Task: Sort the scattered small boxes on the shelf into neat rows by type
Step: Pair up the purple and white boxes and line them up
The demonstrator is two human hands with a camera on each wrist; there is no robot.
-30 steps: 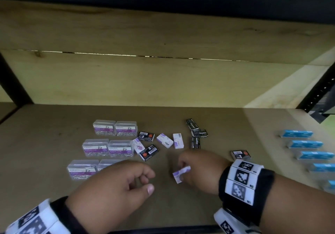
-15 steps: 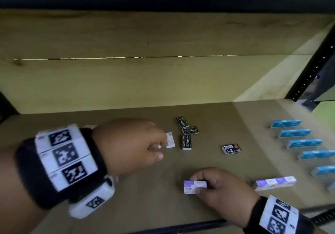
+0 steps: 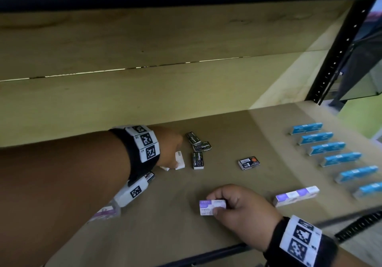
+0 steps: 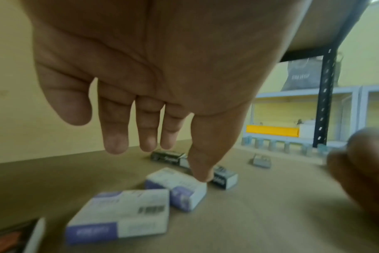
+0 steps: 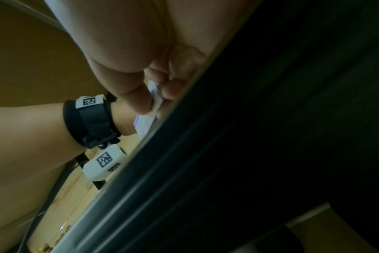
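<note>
My right hand [image 3: 219, 205] pinches a small white-and-purple box [image 3: 209, 207] just above the shelf near its front edge; the right wrist view shows the same box [image 5: 145, 123] between thumb and fingers. My left hand [image 3: 170, 150] reaches over two more white-and-purple boxes [image 3: 180, 160]. In the left wrist view its fingers [image 4: 116, 142] are straight and the thumb tip touches the farther box [image 4: 177, 185]; the nearer box [image 4: 121, 212] lies untouched. Three black staples boxes [image 3: 198, 160] lie just right of the left hand.
A black box with an orange spot [image 3: 248, 162] lies alone mid-shelf. Several blue boxes [image 3: 328, 148] form a row at the right, with a line of white-and-purple boxes [image 3: 296, 196] in front. A clear paper-clip box [image 3: 105, 213] shows under my left forearm.
My left hand has moved forward from the front of the shelf to the white-and-purple boxes and opened out. My right hand has drawn its box back toward the front edge.
</note>
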